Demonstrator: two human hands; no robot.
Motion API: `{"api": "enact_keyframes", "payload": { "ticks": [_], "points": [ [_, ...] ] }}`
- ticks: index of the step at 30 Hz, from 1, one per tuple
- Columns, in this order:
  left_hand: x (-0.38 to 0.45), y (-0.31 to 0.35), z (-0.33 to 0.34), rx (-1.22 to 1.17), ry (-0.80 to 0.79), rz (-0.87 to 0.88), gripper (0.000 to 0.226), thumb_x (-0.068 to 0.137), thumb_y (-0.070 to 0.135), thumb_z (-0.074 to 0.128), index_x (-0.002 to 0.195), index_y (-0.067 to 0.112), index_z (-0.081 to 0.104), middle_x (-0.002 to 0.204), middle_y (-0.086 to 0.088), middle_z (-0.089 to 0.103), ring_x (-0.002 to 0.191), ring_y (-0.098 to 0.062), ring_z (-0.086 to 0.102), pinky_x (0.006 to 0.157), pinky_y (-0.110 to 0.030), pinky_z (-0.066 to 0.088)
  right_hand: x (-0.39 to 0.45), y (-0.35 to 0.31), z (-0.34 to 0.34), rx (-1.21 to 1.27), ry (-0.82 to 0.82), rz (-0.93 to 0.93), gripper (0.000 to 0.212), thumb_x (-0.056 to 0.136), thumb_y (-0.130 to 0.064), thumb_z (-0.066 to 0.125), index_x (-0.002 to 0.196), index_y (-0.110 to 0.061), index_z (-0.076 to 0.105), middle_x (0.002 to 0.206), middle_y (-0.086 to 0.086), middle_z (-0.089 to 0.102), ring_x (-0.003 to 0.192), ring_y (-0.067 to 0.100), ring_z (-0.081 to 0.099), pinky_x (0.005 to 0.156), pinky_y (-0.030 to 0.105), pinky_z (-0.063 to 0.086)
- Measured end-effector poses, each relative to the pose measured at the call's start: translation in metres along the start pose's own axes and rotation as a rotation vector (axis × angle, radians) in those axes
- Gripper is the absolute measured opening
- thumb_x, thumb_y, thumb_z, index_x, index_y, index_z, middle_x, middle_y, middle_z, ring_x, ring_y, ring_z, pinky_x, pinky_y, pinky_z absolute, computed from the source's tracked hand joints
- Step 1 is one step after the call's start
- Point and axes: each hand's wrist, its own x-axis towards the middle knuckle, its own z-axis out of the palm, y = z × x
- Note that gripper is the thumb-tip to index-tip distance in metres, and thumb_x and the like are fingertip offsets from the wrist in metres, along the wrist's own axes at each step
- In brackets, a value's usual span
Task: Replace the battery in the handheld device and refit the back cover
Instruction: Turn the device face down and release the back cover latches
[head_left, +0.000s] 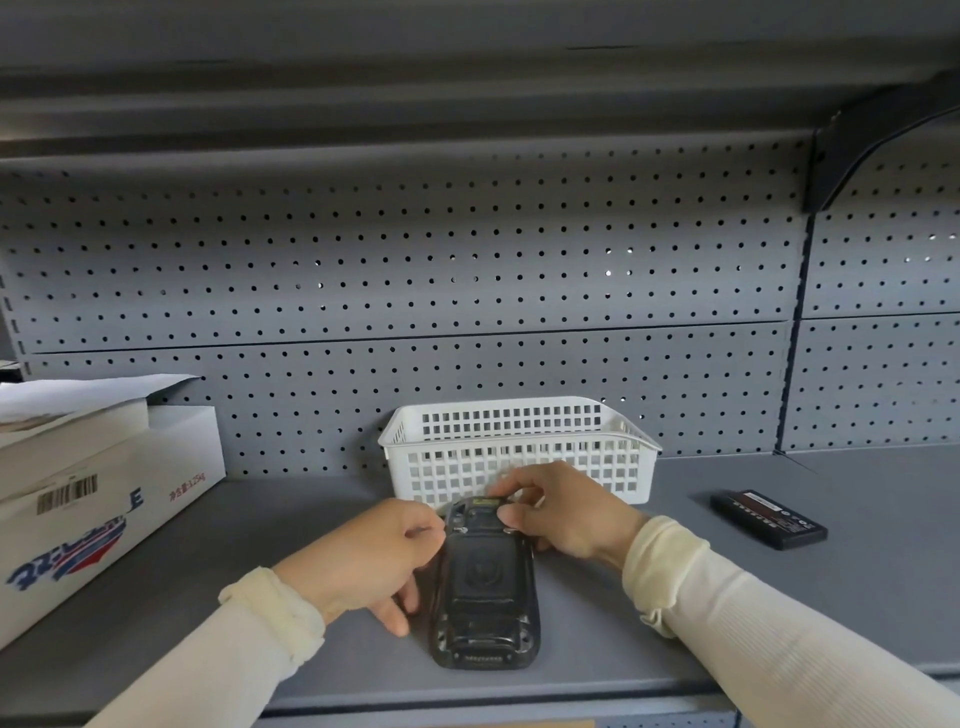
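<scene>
Grey steel shelf (779, 597) carries everything; a white basket (519, 447) stands at the back. Face-down before it lies the handheld device (485, 587), back cover (485, 569) apparently seated, so probably being latched. Well right rests a battery (768, 518). Left hand (363, 561) braces the side, fingers curled; right hand (561, 512) pinches the top edge.

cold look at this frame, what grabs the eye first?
Both hands, left hand and right hand, gripping the black handheld device lying back-up at the shelf's front centre. Right behind it stands a white basket against the pegboard. A loose black battery lies alone to the right, and white boxes sit at far left.
</scene>
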Motion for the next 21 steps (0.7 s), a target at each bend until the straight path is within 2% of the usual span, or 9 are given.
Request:
{"api": "enact_keyframes", "payload": {
  "ticks": [2, 5, 6, 8, 11, 14, 17, 21],
  "points": [
    [0.001, -0.002, -0.002, 0.028, 0.001, 0.052, 0.020, 0.095, 0.026, 0.043, 0.104, 0.017, 0.059, 0.105, -0.010, 0.062, 0.052, -0.014, 0.056, 0.040, -0.020, 0.047, 0.000, 0.002, -0.002, -0.003, -0.009, -0.016, 0.023, 0.088, -0.011, 0.055, 0.110, -0.012, 0.062, 0.074, -0.002, 0.050, 0.062, 0.012, 0.049, 0.057, 0.019, 0.048],
    [0.003, -0.004, -0.007, 0.083, 0.005, 0.123, 0.023, 0.094, 0.027, 0.046, 0.107, 0.013, 0.060, 0.109, -0.004, 0.063, 0.049, -0.012, 0.056, 0.038, -0.019, 0.045, -0.002, 0.004, -0.008, -0.002, -0.051, -0.031, 0.025, 0.088, -0.007, 0.054, 0.112, -0.011, 0.061, 0.075, -0.005, 0.050, 0.058, 0.007, 0.049, 0.055, 0.012, 0.047],
    [0.005, -0.003, -0.009, 0.117, 0.017, 0.145, 0.024, 0.094, 0.028, 0.046, 0.104, 0.013, 0.061, 0.105, -0.007, 0.066, 0.049, -0.014, 0.056, 0.038, -0.019, 0.044, -0.002, 0.005, -0.011, -0.001, -0.071, -0.033, 0.027, 0.087, -0.006, 0.055, 0.113, -0.011, 0.060, 0.079, -0.004, 0.053, 0.058, 0.007, 0.051, 0.055, 0.010, 0.047],
    [0.008, -0.002, -0.012, 0.216, 0.055, 0.181, 0.026, 0.094, 0.031, 0.044, 0.100, 0.013, 0.062, 0.083, -0.012, 0.069, 0.037, -0.011, 0.052, 0.041, -0.017, 0.043, -0.003, 0.008, -0.015, -0.013, -0.096, -0.046, 0.032, 0.085, -0.008, 0.058, 0.117, -0.012, 0.060, 0.094, 0.005, 0.060, 0.065, 0.009, 0.054, 0.066, 0.013, 0.048],
    [0.013, -0.001, -0.014, 0.340, 0.097, 0.226, 0.028, 0.094, 0.035, 0.044, 0.098, 0.013, 0.061, 0.056, -0.002, 0.059, 0.030, -0.007, 0.045, 0.040, -0.015, 0.040, -0.005, 0.011, -0.020, -0.066, -0.103, -0.083, 0.033, 0.083, -0.013, 0.064, 0.117, -0.015, 0.062, 0.115, 0.009, 0.065, 0.076, 0.010, 0.056, 0.085, 0.024, 0.047],
    [0.014, -0.002, -0.016, 0.384, 0.089, 0.253, 0.027, 0.093, 0.038, 0.046, 0.096, 0.015, 0.062, 0.050, 0.001, 0.053, 0.030, -0.007, 0.045, 0.037, -0.017, 0.041, -0.006, 0.009, -0.022, -0.085, -0.098, -0.104, 0.035, 0.082, -0.015, 0.066, 0.117, -0.014, 0.063, 0.116, 0.004, 0.067, 0.076, 0.005, 0.056, 0.087, 0.021, 0.046],
    [0.015, -0.002, -0.019, 0.396, 0.097, 0.295, 0.025, 0.092, 0.037, 0.049, 0.095, 0.018, 0.064, 0.056, 0.003, 0.058, 0.031, -0.007, 0.047, 0.038, -0.019, 0.043, -0.007, 0.008, -0.023, -0.125, -0.080, -0.103, 0.035, 0.081, -0.016, 0.068, 0.116, -0.014, 0.064, 0.104, -0.003, 0.066, 0.083, 0.008, 0.059, 0.090, 0.021, 0.047],
    [0.019, -0.003, -0.019, 0.381, 0.109, 0.339, 0.023, 0.089, 0.039, 0.053, 0.098, 0.023, 0.069, 0.054, 0.004, 0.061, 0.030, -0.007, 0.047, 0.041, -0.015, 0.043, -0.008, 0.008, -0.023, -0.167, -0.039, -0.102, 0.036, 0.080, -0.021, 0.069, 0.115, -0.013, 0.065, 0.105, 0.001, 0.069, 0.094, 0.015, 0.066, 0.095, 0.023, 0.047]
  ]
}}
